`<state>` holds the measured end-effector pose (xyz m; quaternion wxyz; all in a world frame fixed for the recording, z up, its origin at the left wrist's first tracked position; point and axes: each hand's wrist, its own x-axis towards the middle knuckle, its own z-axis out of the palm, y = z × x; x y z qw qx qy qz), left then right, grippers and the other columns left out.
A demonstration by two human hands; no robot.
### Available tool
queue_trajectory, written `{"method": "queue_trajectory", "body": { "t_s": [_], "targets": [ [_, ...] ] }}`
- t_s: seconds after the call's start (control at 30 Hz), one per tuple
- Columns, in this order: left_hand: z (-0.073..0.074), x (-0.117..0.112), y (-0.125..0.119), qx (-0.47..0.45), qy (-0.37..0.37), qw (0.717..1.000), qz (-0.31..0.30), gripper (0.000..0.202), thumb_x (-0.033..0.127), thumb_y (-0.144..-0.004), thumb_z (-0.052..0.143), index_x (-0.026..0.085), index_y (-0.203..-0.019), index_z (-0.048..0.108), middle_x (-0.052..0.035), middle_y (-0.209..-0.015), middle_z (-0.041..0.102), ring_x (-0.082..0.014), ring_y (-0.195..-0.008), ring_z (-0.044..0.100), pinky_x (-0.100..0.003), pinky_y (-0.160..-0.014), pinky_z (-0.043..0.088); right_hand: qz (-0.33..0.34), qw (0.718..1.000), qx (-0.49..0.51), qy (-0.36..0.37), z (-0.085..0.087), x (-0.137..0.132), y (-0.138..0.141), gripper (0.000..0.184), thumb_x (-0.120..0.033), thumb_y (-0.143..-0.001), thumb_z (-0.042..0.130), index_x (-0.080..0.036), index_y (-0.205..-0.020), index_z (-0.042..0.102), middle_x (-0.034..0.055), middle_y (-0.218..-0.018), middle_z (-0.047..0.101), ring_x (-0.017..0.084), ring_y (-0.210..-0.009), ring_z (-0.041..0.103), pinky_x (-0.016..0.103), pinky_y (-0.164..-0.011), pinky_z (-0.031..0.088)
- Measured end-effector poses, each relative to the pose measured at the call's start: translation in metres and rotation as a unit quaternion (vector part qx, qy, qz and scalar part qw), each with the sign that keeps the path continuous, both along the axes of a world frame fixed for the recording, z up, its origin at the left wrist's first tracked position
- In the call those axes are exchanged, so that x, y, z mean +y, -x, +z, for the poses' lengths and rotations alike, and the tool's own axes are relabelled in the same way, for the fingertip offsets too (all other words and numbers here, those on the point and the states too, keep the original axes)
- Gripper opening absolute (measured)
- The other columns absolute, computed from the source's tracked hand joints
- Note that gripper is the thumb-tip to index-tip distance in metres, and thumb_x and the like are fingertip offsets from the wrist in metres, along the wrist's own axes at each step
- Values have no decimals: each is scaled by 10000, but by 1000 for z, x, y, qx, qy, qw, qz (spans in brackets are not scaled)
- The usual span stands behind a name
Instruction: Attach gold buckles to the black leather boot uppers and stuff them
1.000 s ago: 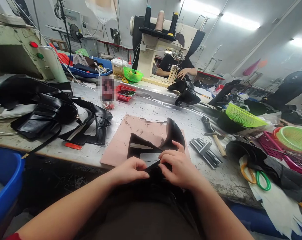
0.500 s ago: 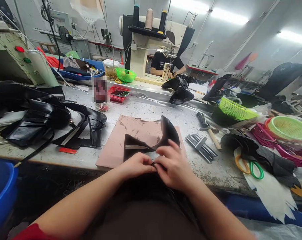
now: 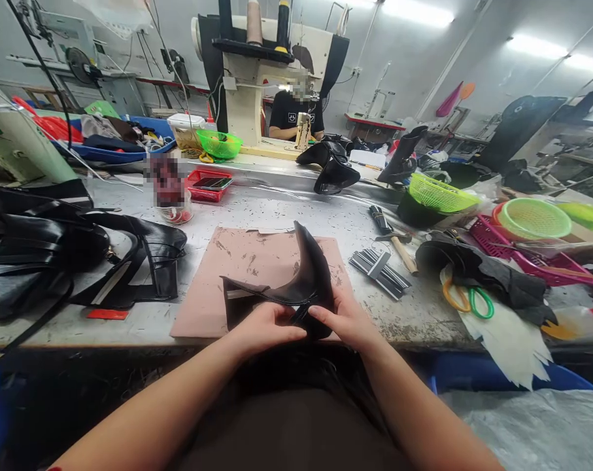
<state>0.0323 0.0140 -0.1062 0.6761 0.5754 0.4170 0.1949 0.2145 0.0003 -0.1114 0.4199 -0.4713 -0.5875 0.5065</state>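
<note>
A black leather boot upper (image 3: 310, 261) lies at the near edge of a pink board (image 3: 242, 252). Its curved foot part points away from me, and a zipper (image 3: 289, 302) runs along the side turned up. My left hand (image 3: 267, 329) grips the near edge of the upper, left of a small dark flap by the zipper. On the other side of that flap, my right hand (image 3: 349, 322) holds the upper with the thumb on top; its other fingers are partly hidden behind the leather.
Finished-looking black leather pieces (image 3: 161, 261) lie to the left. Right of the board are a bundle of striped strips (image 3: 380, 271), a hammer (image 3: 403, 252) and scissors (image 3: 480, 304). A sewing machine (image 3: 242, 104) stands at the back, with a person (image 3: 285, 116) behind it.
The boot upper has been turned and laid flatter, its zipper now showing. My hands have moved from a close pinch to a wider hold. The view has shifted right.
</note>
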Motion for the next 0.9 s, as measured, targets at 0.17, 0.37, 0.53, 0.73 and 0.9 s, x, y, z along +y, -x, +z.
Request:
{"method": "queue_trajectory", "body": {
  "t_s": [0.17,0.37,0.53,0.73,0.9],
  "targets": [
    [1,1,-7,30,-14,999,19,228,334,-637,655,127,-572,586,50,-488,503,-81,-459,411,-205,-461,280,-7,1000,-16,-5,0,-3,-3,408,-314,-720,626,-191,-1095,524,87,-1096,612,258,-1039,553,434,-904,441],
    [0,-2,-14,-16,12,999,39,217,327,-610,675,135,-709,658,12,-632,633,-121,-579,533,-219,-561,389,-5,998,-65,-22,1,-5,-8,381,-305,-721,619,-178,-1074,554,80,-1058,633,252,-1005,569,429,-893,446],
    [-5,-6,-19,23,-22,997,65,192,308,-623,633,128,-689,650,-11,-615,654,-145,-570,564,-231,-545,425,44,997,-59,-30,0,-6,-8,304,-303,-764,577,-160,-1031,605,79,-977,672,255,-988,598,422,-893,466],
    [14,3,-15,65,-226,972,23,244,291,-755,513,158,-902,656,-45,-943,695,-235,-911,603,-310,-846,446,-21,947,-208,-245,16,-2,1,318,-239,-813,514,-158,-1115,572,111,-1101,633,264,-1086,551,418,-945,446],
    [4,42,7,149,-375,915,23,275,410,-769,488,230,-893,655,-15,-876,705,-225,-825,639,-267,-739,508,-99,864,-403,-285,31,42,-9,198,-289,-810,567,-174,-965,615,69,-954,664,216,-952,606,310,-864,496]
  ]
}}
